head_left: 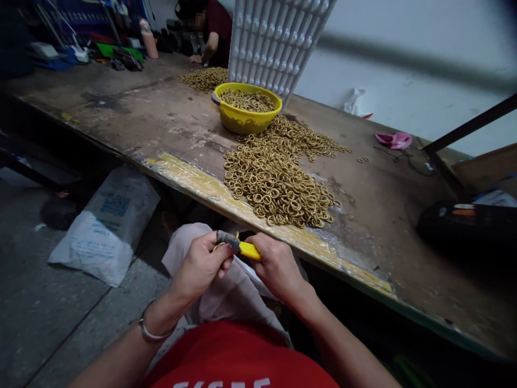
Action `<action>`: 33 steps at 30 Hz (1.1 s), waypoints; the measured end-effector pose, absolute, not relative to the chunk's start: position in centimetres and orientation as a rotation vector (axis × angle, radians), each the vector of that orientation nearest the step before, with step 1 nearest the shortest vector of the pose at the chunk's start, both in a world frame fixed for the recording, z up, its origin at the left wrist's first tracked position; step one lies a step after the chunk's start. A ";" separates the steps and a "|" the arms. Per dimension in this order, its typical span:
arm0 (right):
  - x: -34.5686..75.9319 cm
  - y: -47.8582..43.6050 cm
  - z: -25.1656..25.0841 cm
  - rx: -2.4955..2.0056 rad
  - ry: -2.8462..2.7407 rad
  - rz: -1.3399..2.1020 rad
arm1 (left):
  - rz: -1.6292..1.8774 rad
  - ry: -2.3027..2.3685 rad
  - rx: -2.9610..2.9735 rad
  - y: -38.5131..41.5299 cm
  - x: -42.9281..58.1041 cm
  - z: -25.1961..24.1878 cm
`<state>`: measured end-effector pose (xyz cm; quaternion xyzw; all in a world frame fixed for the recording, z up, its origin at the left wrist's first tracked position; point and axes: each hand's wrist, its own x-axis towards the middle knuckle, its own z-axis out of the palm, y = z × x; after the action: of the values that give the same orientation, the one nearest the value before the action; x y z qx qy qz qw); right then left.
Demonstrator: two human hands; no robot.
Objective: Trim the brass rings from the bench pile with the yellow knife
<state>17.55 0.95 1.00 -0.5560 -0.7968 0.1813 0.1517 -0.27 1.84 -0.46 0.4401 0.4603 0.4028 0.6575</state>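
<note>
My left hand [204, 264] is closed, pinching a brass-coloured ring [218, 247] over my lap. Dark grey wrapping [224, 237] covers one of its fingertips. My right hand [278, 264] wraps around a yellow utility knife [249, 250], whose dark front end meets the fingers of my left hand. Its blade edge is too small to make out. Beyond both hands, a large heap of similar rings [278, 183] lies along the table's near edge. Behind that heap stands a yellow basin [246, 123] filled with more rings.
The wooden table [169, 118] has clear plastic over yellow along its front edge. A ribbed translucent panel [274, 43] rises behind the basin. Another person [218, 32] sits at the far side by a smaller ring heap [204, 79]. A white sack [107, 226] lies on the floor.
</note>
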 end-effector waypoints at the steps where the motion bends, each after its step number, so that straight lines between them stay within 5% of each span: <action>1: 17.5 0.9 1.0 -1.621 -2.310 0.493 | 0.900 1.057 1.037 1.9 -0.2 -0.3; 9: 21.2 3.1 -0.2 -2.162 -2.192 0.182 | 0.653 0.966 1.238 0.4 -0.2 2.8; 19: 25.5 10.1 -0.3 -1.892 -1.981 0.008 | 0.694 0.875 0.831 3.4 2.7 -3.1; 26: 24.3 16.6 0.7 -2.033 -2.205 -0.065 | 0.663 0.664 0.606 5.9 3.5 -2.9; 30: 24.2 17.5 0.7 -2.004 -2.175 0.002 | 0.643 0.722 0.486 6.8 3.3 -3.9; 33: 24.2 16.5 1.2 -1.750 -1.962 0.401 | 0.690 0.806 0.478 7.6 3.2 -4.2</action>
<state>24.18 16.54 1.18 -0.6389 -0.7164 0.1463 0.2390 3.17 7.63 -4.17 0.2258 0.3808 0.3257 0.8354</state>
